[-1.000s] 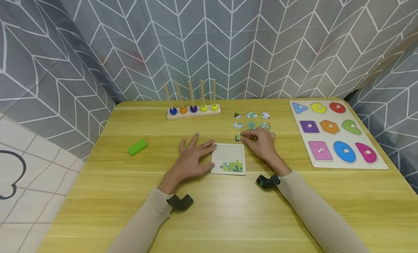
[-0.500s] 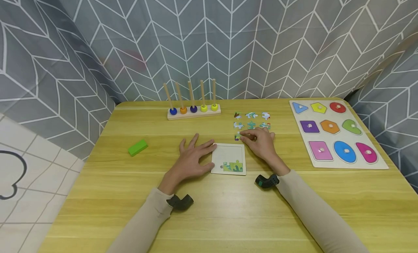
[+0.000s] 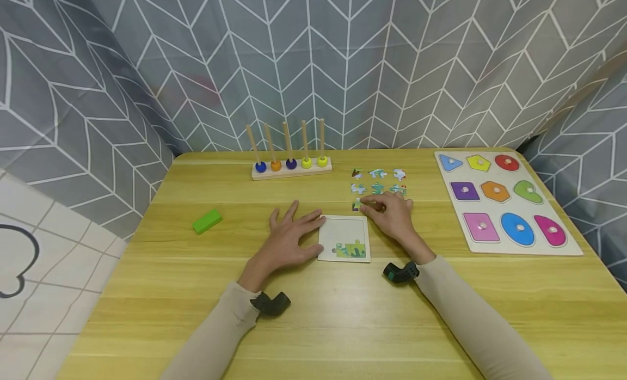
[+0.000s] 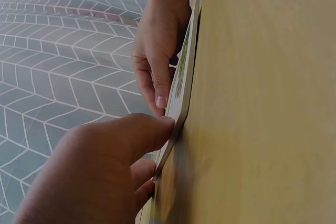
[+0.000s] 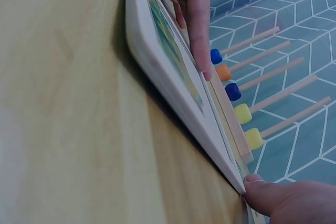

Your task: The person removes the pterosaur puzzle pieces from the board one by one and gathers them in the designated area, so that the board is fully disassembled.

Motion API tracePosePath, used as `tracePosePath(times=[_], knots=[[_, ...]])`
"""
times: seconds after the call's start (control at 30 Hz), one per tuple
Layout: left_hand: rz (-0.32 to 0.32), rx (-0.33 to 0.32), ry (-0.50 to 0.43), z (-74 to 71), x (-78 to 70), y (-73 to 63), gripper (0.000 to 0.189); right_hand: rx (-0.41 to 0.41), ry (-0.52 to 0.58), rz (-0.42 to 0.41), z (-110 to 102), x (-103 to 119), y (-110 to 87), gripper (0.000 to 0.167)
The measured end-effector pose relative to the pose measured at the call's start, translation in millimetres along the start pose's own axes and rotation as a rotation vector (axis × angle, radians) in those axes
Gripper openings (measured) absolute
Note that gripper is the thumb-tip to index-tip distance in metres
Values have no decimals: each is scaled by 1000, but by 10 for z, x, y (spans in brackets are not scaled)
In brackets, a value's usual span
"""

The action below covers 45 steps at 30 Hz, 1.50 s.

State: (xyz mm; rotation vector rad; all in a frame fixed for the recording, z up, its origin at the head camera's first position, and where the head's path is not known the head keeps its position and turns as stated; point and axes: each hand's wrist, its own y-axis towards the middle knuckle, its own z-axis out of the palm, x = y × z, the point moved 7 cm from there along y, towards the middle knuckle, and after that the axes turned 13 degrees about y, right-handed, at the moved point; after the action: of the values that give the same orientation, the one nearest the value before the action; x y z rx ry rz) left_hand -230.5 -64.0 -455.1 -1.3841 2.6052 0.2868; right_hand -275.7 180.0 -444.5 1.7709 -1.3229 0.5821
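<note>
A square puzzle tray (image 3: 343, 227) lies on the table in front of me, with several joined green puzzle pieces (image 3: 351, 249) along its lower right inside. My left hand (image 3: 286, 241) rests beside it, fingers spread, thumb and fingertips touching the tray's left edge. Above the tray's top right corner my right hand (image 3: 392, 214) has its thumb and index finger on a small green and purple puzzle piece (image 3: 356, 205). Loose puzzle pieces (image 3: 377, 173) lie in rows just beyond that hand. In the right wrist view the right thumb (image 5: 262, 190) covers most of the pinched piece.
A peg rack (image 3: 292, 170) with coloured beads stands at the table's back edge. On the right lies a shape board (image 3: 506, 206) with knobbed shapes. A green block (image 3: 207, 221) sits at the left, and a patterned curtain (image 3: 313, 69) hangs behind the table.
</note>
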Motion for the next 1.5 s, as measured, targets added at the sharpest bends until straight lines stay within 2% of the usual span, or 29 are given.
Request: tracePosePath(times=[0.47, 0.63, 0.87, 1.2, 1.5], knots=[[4, -1, 1, 10, 5, 1, 66, 14, -2, 31, 12, -10, -7, 22], [3, 3, 6, 9, 12, -2, 66, 5, 45, 32, -3, -7, -10, 23], [5, -1, 2, -4, 11, -4, 67, 13, 97, -22, -13, 19, -41, 27], [-2, 15, 14, 1, 3, 8, 67, 173, 217, -120, 55, 173, -212, 27], [-6, 22, 27, -4, -1, 12, 66, 326, 201, -212, 173, 361, -401, 27]])
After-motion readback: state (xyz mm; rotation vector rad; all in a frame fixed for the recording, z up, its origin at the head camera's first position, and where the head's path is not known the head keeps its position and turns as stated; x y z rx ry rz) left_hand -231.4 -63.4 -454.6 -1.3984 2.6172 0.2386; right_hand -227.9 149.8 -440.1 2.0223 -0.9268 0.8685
